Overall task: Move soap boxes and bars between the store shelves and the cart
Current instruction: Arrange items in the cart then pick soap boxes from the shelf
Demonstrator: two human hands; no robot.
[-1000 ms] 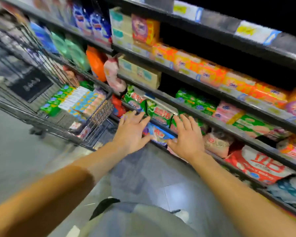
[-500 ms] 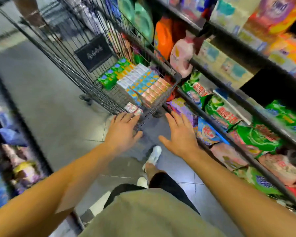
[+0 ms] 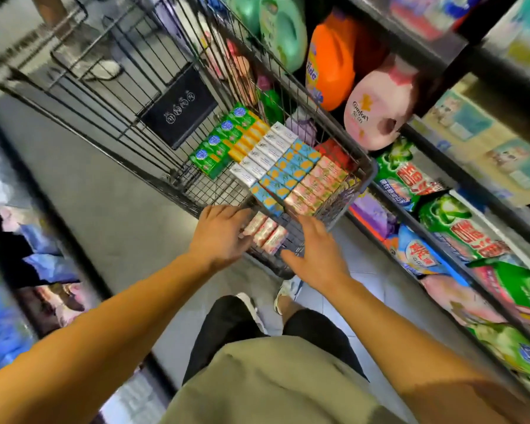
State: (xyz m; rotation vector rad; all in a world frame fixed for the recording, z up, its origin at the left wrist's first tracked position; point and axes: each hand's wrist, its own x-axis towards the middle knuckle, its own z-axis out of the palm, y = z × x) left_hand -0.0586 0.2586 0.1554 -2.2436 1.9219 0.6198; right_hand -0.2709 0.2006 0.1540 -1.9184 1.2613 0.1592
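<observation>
Beside the loaded store shelves, pink soap bars at the wire cart end are flanked by open left hand and right hand, nothing gripped.

You're standing in a supermarket aisle.
Your wire shopping cart holds rows of soap boxes; beside it, tiered shelves carry detergent bottles and bagged washing powder.

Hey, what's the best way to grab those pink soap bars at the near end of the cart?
Probably clamp the pink soap bars as one block by the two outer bars' long sides, from above. They lie side by side, and the left hand and right hand already flank them.
</observation>
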